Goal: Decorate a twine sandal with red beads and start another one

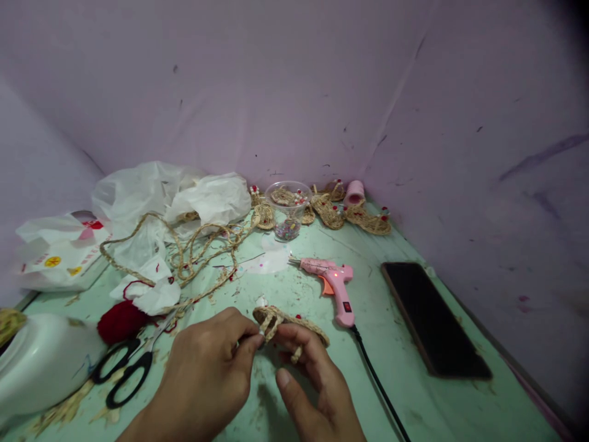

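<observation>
Seems to be fitting the strap (270, 322) of 1 sandal (301, 325), pinched by the left hand (207, 374) and gripped underneath by the right hand (317, 387), low over the table (405, 380) near the glue gun (338, 285); needs steady pressure next.

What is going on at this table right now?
A person holds a small straw sandal with both hands, just above the green table. The left hand pinches its strap, and the right hand supports it from below. A pink glue gun with its light on lies just beyond them. Black scissors lie to the left. More straw sandals sit by the back wall near a plastic cup.
</observation>
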{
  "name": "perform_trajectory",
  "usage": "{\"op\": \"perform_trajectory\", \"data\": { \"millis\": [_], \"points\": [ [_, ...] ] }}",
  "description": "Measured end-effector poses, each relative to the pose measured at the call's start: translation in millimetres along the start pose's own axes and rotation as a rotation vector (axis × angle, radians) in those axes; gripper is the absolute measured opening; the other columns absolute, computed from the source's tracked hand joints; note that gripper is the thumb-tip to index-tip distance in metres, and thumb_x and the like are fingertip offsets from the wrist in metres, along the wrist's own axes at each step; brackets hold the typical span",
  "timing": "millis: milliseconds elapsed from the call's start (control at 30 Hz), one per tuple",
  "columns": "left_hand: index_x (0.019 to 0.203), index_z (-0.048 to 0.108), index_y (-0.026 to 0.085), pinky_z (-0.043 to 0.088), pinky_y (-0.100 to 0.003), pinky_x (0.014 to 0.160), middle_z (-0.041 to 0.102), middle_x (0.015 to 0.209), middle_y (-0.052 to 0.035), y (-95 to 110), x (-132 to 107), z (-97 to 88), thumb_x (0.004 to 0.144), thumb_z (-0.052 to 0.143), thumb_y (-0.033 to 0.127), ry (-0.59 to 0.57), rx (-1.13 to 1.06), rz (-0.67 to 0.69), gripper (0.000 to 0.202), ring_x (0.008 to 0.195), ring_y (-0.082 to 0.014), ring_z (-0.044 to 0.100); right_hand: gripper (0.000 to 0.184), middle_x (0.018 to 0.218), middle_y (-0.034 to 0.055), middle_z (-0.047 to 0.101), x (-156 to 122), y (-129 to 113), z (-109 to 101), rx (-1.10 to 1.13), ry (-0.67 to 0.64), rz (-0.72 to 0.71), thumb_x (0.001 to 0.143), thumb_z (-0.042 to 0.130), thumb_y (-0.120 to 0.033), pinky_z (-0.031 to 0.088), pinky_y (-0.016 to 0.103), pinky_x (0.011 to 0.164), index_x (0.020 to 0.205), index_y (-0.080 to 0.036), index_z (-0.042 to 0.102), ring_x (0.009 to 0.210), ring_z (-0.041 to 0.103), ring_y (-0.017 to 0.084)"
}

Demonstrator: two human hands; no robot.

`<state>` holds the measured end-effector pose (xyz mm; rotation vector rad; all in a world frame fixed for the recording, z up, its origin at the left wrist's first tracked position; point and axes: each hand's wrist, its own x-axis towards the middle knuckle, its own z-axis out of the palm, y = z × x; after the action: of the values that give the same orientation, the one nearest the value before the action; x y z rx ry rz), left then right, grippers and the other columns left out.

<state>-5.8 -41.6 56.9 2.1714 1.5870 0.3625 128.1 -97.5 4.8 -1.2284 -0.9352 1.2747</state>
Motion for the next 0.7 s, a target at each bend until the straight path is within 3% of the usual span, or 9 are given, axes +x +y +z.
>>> {"op": "perform_trajectory", "data": {
  "millis": [133, 233, 333, 567, 700],
  "points": [
    [0.076, 0.064, 0.023, 0.041, -0.026, 0.054, 0.064, 0.065, 0.0009, 0, 7, -9.4, 0.072, 0.053, 0.04, -0.068, -0.14, -0.167, 0.02, 0.059, -0.0165, 0.057, 0.041, 0.114, 0.0111, 0.061, 10, -6, -4, 0.365, -0.093, 0.118, 0.069, 0.067, -0.035, 0.044, 0.037, 0.083, 0.105, -0.022, 0.054, 0.105, 0.056, 0.026],
    [0.078, 0.063, 0.021, 0.041, -0.025, 0.057, 0.064, 0.069, 0.0006, -4, 12, -13.4, 0.073, 0.051, 0.034, -0.032, -0.214, -0.136, 0.018, 0.062, -0.0157, 0.056, 0.047, 0.109, 0.0141, 0.064, 16, -10, -10, 0.594, -0.138, 0.252, 0.065, 0.072, -0.029, 0.047, 0.036, 0.075, 0.106, -0.019, 0.05, 0.1, 0.06, 0.027],
    [0.08, 0.062, 0.021, 0.04, -0.025, 0.06, 0.063, 0.075, 0.001, -7, 14, -10.1, 0.071, 0.052, 0.023, -0.101, -0.252, -0.089, 0.013, 0.066, -0.015, 0.055, 0.049, 0.109, 0.0154, 0.064, 19, -13, -13, 0.745, -0.133, 0.31, 0.063, 0.074, -0.021, 0.047, 0.036, 0.077, 0.105, -0.018, 0.049, 0.095, 0.063, 0.025],
    [0.068, 0.056, 0.017, 0.038, -0.026, 0.066, 0.055, 0.075, -0.001, -11, 19, 10.0, 0.066, 0.051, 0.012, -0.151, -0.33, -0.08, 0.008, 0.073, -0.0161, 0.052, 0.056, 0.11, 0.0159, 0.064, 20, -8, -10, 0.787, -0.072, 0.329, 0.054, 0.079, -0.021, 0.039, 0.042, 0.091, 0.102, -0.018, 0.052, 0.103, 0.059, 0.028],
    [0.065, 0.053, 0.017, 0.038, -0.027, 0.066, 0.053, 0.073, -0.0013, -24, 24, 20.7, 0.07, 0.047, 0.011, -0.171, -0.373, -0.051, 0.01, 0.072, -0.0163, 0.051, 0.064, 0.115, 0.016, 0.061, 13, -10, -11, 0.59, -0.059, 0.386, 0.053, 0.08, -0.028, 0.041, 0.04, 0.087, 0.11, -0.02, 0.052, 0.103, 0.059, 0.027]
  ]
}}
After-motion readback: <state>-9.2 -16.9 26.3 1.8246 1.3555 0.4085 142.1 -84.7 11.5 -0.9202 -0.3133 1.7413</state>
